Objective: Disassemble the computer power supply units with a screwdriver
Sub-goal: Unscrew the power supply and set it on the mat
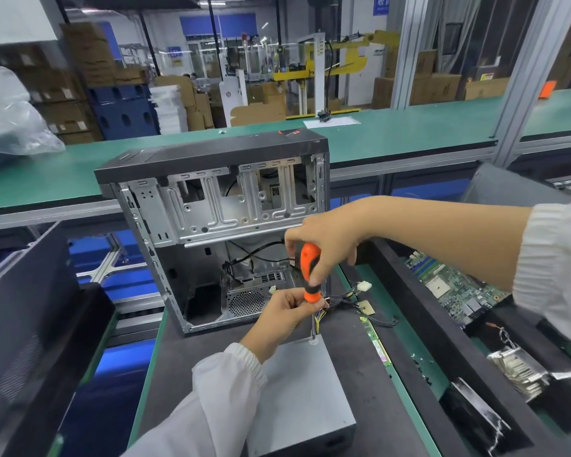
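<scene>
The computer case stands gutted at the back of the table, and the grey power supply already lies out in front of it, its lid seemingly still on. The right hand has its fingers clamped on the orange screwdriver, upright over the unit's far corner. The left hand pinches its lower handle, so the unscrewing looks barely begun.

Right hand: reaches in from the right, wrist raised, fingers curled downward round the top of the screwdriver handle.
Left hand: comes up from below, thumb and fingertips pinching the handle's lower end, just beneath the right fingers.
Forearms: both bare from wrist to gathered white sleeves.
Spacing: hands stacked, nearly touching.
</scene>
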